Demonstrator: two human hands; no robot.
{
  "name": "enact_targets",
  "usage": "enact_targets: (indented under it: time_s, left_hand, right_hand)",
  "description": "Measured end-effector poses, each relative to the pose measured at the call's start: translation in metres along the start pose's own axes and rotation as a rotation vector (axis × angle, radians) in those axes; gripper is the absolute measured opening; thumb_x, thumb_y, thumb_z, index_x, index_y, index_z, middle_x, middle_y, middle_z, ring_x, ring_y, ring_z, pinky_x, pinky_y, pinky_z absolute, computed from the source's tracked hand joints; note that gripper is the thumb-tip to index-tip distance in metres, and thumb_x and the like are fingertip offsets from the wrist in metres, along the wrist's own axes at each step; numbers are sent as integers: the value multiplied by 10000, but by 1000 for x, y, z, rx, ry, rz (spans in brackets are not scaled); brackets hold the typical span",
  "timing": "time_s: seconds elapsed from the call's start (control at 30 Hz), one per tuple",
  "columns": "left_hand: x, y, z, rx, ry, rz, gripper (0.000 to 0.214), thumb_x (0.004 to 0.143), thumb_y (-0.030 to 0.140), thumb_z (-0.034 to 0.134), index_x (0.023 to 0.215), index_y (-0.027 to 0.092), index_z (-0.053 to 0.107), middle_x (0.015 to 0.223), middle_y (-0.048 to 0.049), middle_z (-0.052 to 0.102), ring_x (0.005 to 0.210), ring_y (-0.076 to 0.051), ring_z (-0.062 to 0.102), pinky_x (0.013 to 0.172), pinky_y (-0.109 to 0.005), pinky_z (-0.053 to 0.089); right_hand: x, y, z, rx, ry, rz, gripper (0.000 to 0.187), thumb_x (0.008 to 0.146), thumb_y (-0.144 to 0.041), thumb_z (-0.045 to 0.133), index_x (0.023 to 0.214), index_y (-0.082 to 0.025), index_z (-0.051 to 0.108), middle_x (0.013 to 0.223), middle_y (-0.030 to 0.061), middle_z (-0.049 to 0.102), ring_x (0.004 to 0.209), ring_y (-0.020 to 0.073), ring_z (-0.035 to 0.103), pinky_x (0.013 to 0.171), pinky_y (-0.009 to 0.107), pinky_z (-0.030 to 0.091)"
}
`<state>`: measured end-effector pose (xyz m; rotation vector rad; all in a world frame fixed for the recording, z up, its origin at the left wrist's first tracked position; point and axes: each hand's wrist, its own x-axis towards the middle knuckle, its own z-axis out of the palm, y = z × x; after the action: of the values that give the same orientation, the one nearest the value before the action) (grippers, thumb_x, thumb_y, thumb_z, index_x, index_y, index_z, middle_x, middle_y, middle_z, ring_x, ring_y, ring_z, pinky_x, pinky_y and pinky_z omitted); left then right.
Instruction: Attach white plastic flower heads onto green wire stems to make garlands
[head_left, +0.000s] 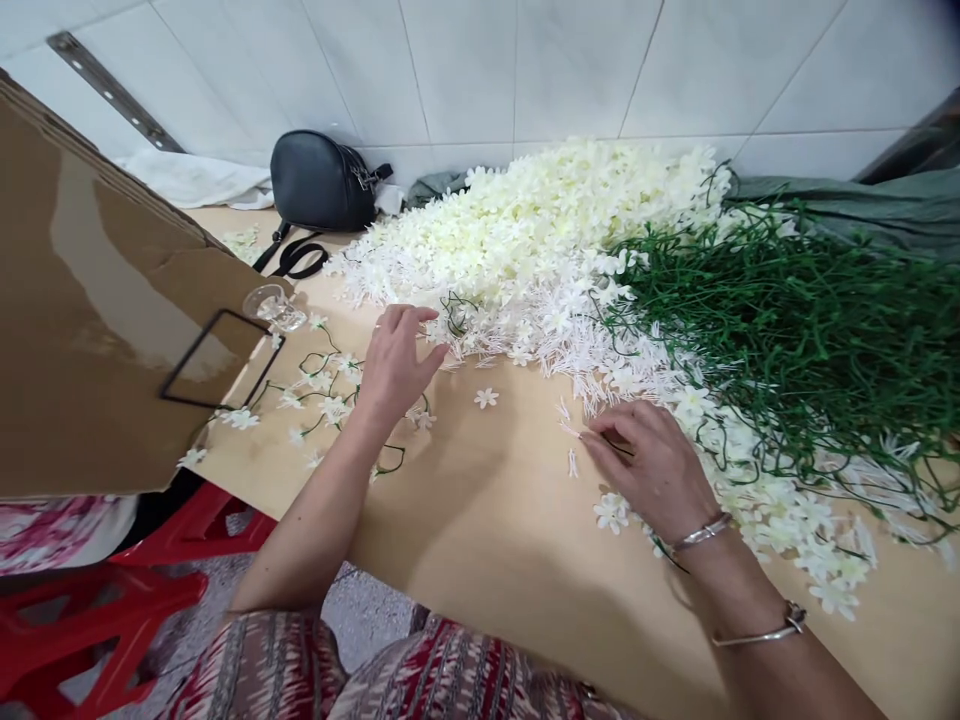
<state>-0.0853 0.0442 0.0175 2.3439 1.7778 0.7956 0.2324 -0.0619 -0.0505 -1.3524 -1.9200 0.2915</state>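
Patterned clothing (pixel 450 675) lies nearest. Left grip (pixel 397 355) gapes, seemingly empty; right grip (pixel 649 460) pinches a green stem (pixel 624 450), best held lightly.

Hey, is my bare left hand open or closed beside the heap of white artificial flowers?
Open: on your bare left hand, the thumb stands apart from the forefinger, near the heap of white artificial flowers.

Spread over a table (pixel 480 540) before a wall (pixel 570 70), from a bag (pixel 319 182) at back left through blossoms (pixel 525 225) at centre to stems (pixel 810 330) at right. Bounded at far left by cardboard (pixel 82 390), with sprays (pixel 334 408) left of the left hand (pixel 401 352) and one flower (pixel 486 398) between it and the right hand (pixel 656 465).
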Motion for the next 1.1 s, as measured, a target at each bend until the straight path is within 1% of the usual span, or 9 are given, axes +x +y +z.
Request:
enact_targets:
  time_s: [0.17,0.33,0.5,0.6,0.67,0.77,0.83,0.97,1.1]
  left_hand:
    - [19,-10,8,287,-117,-39,375,939,247,664,1307,191,621,1313,-163,650,1244,-350,598,1040,-471,507]
    - [32,-14,10,269,-107,-114,250,951,178,561,1176,234,652,1072,-74,739,1015,-274,667,856,-380,500]
    - [37,-21,-11,298,175,-86,249,891,163,589,1118,221,673,935,-26,696,899,-234,657,836,-388,463]
    - [34,-22,-35,330,310,-128,323,895,144,584,1208,175,659,1143,-108,671,1140,-334,637,962,-522,434]
    - [29,-15,-48,361,534,-159,383,813,132,682,1195,160,679,1276,-160,606,1278,-418,560,1000,-619,406]
    - [15,12,-45,228,635,97,353,821,107,692,1171,147,701,1287,-166,585,1280,-375,564,1045,-624,434]
    - [-1,41,-26,-9,450,289,285,870,106,661,1145,173,692,1200,-121,667,1206,-291,636,1004,-505,535]
    - [-38,100,37,-519,-76,353,414,1024,332,633,1412,211,558,1394,-132,683,1245,-228,678,1002,-385,588]
    - [-62,124,81,-760,-190,348,573,1001,420,686,1487,191,488,1479,-179,646,1331,-269,663,1082,-416,569]
  right_hand:
    - [1,9,2,-115,51,-71,107,985,-166,588,917,-227,645,879,56,710,824,240,641,783,403,511]
    - [6,8,5,-101,108,-33,149,936,-105,560,907,-230,637,835,45,697,794,230,630,787,397,531]
    - [12,0,-2,193,320,149,134,859,-117,658,905,-243,666,822,14,686,759,200,650,734,372,554]
    - [17,0,-12,379,497,215,124,879,-189,722,967,-264,676,867,8,703,791,195,685,749,376,588]
    - [21,3,-18,503,578,225,127,890,-245,760,984,-275,681,896,14,711,788,196,711,745,392,615]
    - [26,6,-24,787,646,223,186,848,-309,842,969,-302,701,927,20,725,817,210,734,798,442,660]
    - [27,5,-26,963,586,230,232,817,-323,876,982,-322,713,963,7,729,895,198,736,895,440,669]
    - [25,-6,-21,1223,351,282,335,806,-301,886,1091,-338,714,1063,-29,736,960,133,743,975,330,644]
    - [22,-15,-9,1241,255,296,376,777,-335,910,1090,-321,703,1050,-17,731,947,138,752,957,316,645]
